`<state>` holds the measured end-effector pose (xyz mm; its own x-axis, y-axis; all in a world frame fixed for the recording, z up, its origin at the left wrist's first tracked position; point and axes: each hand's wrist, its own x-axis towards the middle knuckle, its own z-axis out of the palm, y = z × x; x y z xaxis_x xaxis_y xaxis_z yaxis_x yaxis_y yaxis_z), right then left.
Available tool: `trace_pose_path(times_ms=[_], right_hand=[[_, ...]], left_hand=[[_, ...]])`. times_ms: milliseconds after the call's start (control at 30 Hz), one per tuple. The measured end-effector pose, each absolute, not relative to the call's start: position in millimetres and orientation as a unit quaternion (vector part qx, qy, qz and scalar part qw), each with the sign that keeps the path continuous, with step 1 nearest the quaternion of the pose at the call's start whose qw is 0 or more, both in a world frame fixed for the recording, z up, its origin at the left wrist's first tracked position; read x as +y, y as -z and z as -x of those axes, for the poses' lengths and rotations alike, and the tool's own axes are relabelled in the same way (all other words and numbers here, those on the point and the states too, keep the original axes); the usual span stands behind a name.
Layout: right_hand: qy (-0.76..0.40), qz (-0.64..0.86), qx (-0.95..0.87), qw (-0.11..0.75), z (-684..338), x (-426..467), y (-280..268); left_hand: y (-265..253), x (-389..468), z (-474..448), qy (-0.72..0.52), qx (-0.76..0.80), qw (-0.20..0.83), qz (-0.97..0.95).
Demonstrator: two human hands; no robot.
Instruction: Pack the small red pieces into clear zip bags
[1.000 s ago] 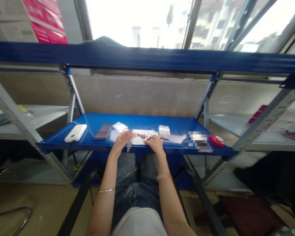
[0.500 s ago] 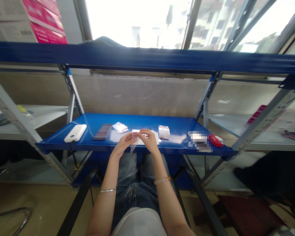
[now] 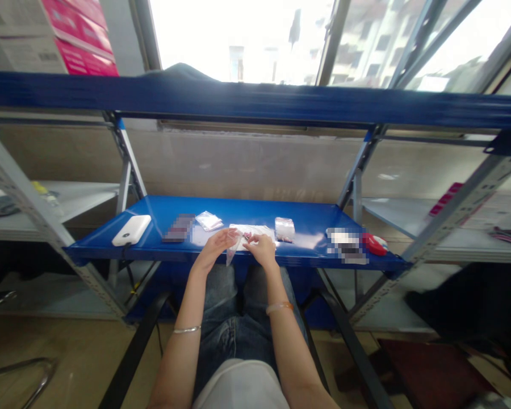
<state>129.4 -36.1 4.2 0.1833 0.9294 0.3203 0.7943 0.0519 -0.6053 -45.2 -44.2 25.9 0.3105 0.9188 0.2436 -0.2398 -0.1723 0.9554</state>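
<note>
My left hand (image 3: 220,245) is closed on a small clear plastic bag (image 3: 231,254), which hangs down over the table's front edge. Close beside it, my right hand (image 3: 262,249) is pinched at a small dark reddish item (image 3: 247,235), too small to name. Under both hands lies a white sheet (image 3: 262,229) on the blue table (image 3: 238,207). To the right of the sheet stands a clear packet (image 3: 285,229) with reddish-brown bits at its bottom. A stack of small clear bags (image 3: 209,221) lies to the left, behind my left hand.
A white device with a cable (image 3: 132,230) lies at the table's left end. Blurred-out items lie on both sides, with a red and white object (image 3: 375,243) at the right end. A blue shelf beam (image 3: 255,105) crosses above; black chair armrests (image 3: 344,335) flank my legs.
My right hand has moved slightly right and down, away from my left hand, uncovering more of the white sheet. My left hand stays with the plastic bag.
</note>
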Motion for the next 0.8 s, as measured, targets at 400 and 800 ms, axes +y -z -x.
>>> trace_pose_path(times_ms=[400, 800], right_hand=[[-0.098, 0.684, -0.642, 0.333, -126.6, -38.4, -8.0], [-0.063, 0.683, -0.626, 0.371, -127.2, -31.9, 2.3]], left_hand=[[-28.5, -48.1, 45.3, -0.53, 0.285, 0.57, -0.56], [-24.3, -43.1, 46.7, -0.547, 0.305, 0.556, -0.547]])
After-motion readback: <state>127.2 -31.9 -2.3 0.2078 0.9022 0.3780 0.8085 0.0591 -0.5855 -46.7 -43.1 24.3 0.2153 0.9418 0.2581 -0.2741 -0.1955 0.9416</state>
